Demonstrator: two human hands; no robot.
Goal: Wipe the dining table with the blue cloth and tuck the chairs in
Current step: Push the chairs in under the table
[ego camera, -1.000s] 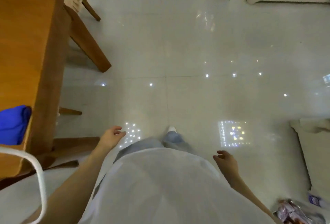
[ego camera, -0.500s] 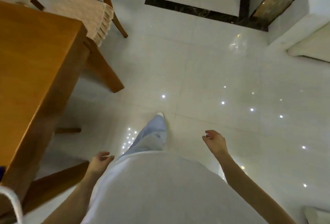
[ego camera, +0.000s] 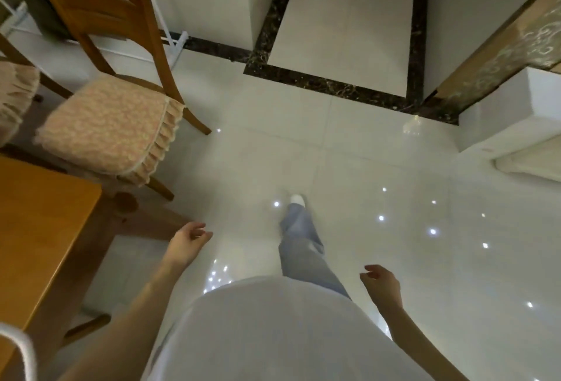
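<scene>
The wooden dining table (ego camera: 39, 228) fills the lower left, its corner near my left arm. A wooden chair (ego camera: 100, 37) with a pink frilled cushion (ego camera: 109, 125) stands pulled out from the table's far end, upper left. A second cushioned seat (ego camera: 12, 98) shows at the left edge. My left hand (ego camera: 186, 242) hangs beside the table corner, fingers loosely curled, holding nothing. My right hand (ego camera: 382, 283) hangs at my right side, also empty. The blue cloth is out of view.
Glossy white floor tiles (ego camera: 364, 168) spread ahead, with a dark marble border (ego camera: 318, 80) and a white wall corner beyond. A white unit (ego camera: 516, 125) sits at the right. A white rack (ego camera: 170, 43) stands behind the chair. A white cord (ego camera: 21, 350) hangs at lower left.
I have walked forward along the table and my view has lifted. The pulled-out chair has come fully into view, and the blue cloth has dropped out of sight behind. Both hands swing empty.
</scene>
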